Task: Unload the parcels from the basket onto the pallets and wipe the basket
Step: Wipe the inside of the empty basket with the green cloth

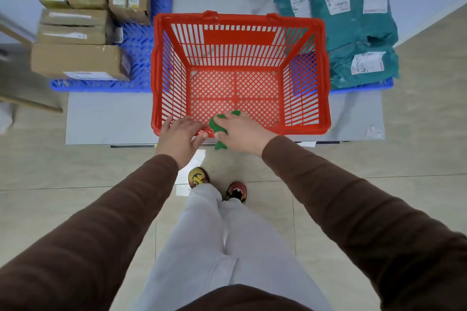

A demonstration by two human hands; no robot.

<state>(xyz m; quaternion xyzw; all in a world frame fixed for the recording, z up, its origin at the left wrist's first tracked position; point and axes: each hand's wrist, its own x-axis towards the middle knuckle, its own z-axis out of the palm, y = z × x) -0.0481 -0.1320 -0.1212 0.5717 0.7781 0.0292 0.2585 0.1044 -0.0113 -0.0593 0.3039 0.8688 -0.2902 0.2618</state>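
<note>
A red plastic basket (323,78) stands on the floor in front of me with no parcels inside it. My right hand (242,134) is closed on a green cloth (217,125) and presses it against the basket's near rim. My left hand (180,135) rests on that same rim just left of the cloth, fingers curled over the edge. Several brown cardboard boxes (80,60) are stacked on a blue pallet (137,45) at the left. Teal mailer bags (353,20) lie piled on another blue pallet (386,83) at the right.
The basket sits on a grey mat (106,118) over a tiled floor. A wooden leg or bar (30,103) slants in at the far left. My feet in red and yellow shoes (199,178) stand just behind the basket. A pale wall lies behind the pallets.
</note>
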